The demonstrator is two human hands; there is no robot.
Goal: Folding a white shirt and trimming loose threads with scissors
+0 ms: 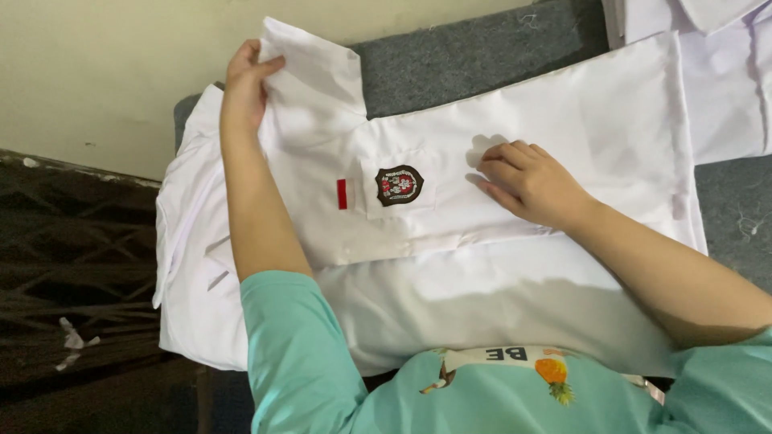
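Observation:
A white shirt (579,112) lies spread across a grey padded surface (474,56) in front of me. It has a chest pocket with a dark shield-shaped badge (399,185) and a small red-and-white patch (344,194) beside it. My left hand (245,84) reaches to the far left and pinches the shirt's collar edge. My right hand (527,181) rests flat on the shirt's front, to the right of the badge, fingers together and pressing the cloth. My turquoise sleeves fill the bottom of the view.
Another white garment (724,72) lies at the top right on the grey surface. A pale wall (104,72) runs along the upper left. Below it a dark patterned floor (72,265) holds small white scraps (72,341).

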